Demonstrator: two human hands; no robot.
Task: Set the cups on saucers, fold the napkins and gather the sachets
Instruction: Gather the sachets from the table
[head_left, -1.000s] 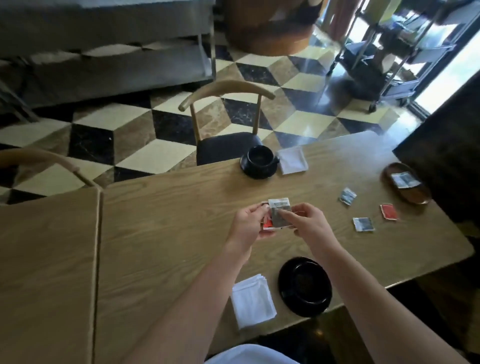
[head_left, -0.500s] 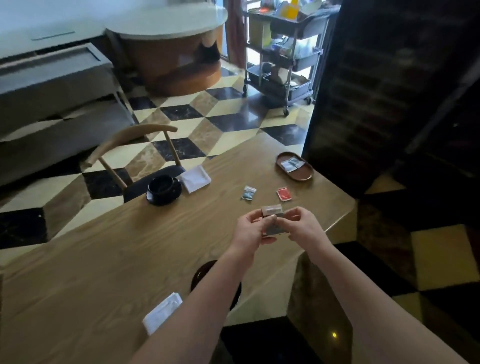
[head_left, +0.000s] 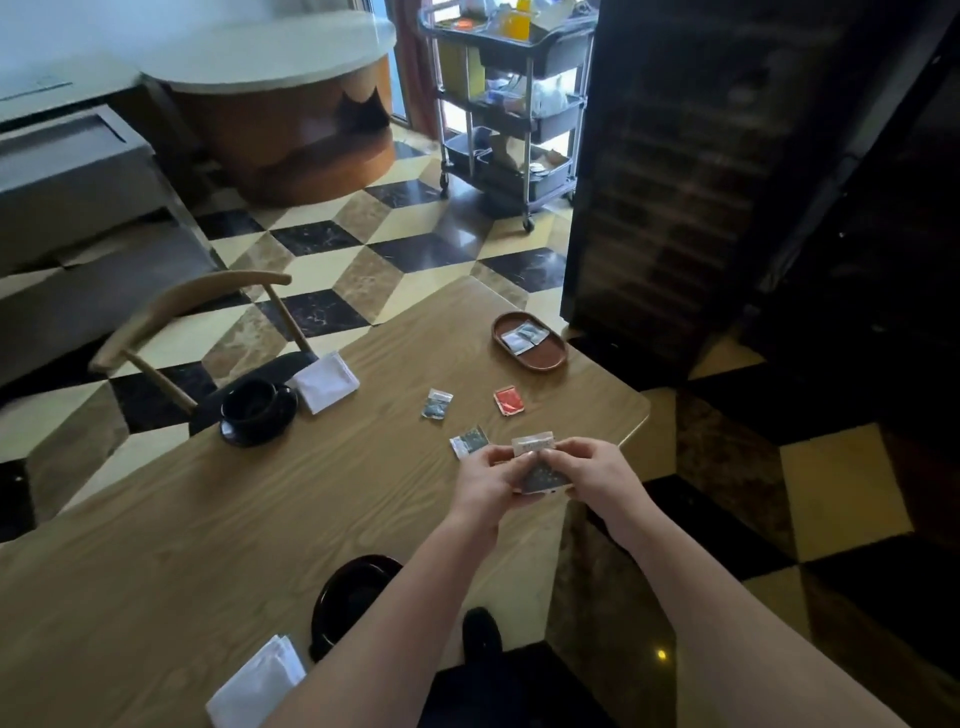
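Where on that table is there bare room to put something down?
The widest bare patch of table runs between the far cup and the near saucer. It is crowded at the right end, where loose sachets lie between the tray and both hands.

The long light-wood table (head_left: 218, 519) has a matt top with really visible grain. The black cup on its black saucer (head_left: 257, 410) looks like glossy glazed ceramic, same for the other black saucer (head_left: 353, 592) near the edge. The 2 white folded napkins (head_left: 323, 381) (head_left: 257, 686) look like soft matt cloth or paper, can't tell which. The small red sachet (head_left: 508, 400) is shiny foil-ish. The oval brown tray (head_left: 540, 358) is smooth with a satin sheen. The chequered stone floor (head_left: 415, 254) is polished glossy.
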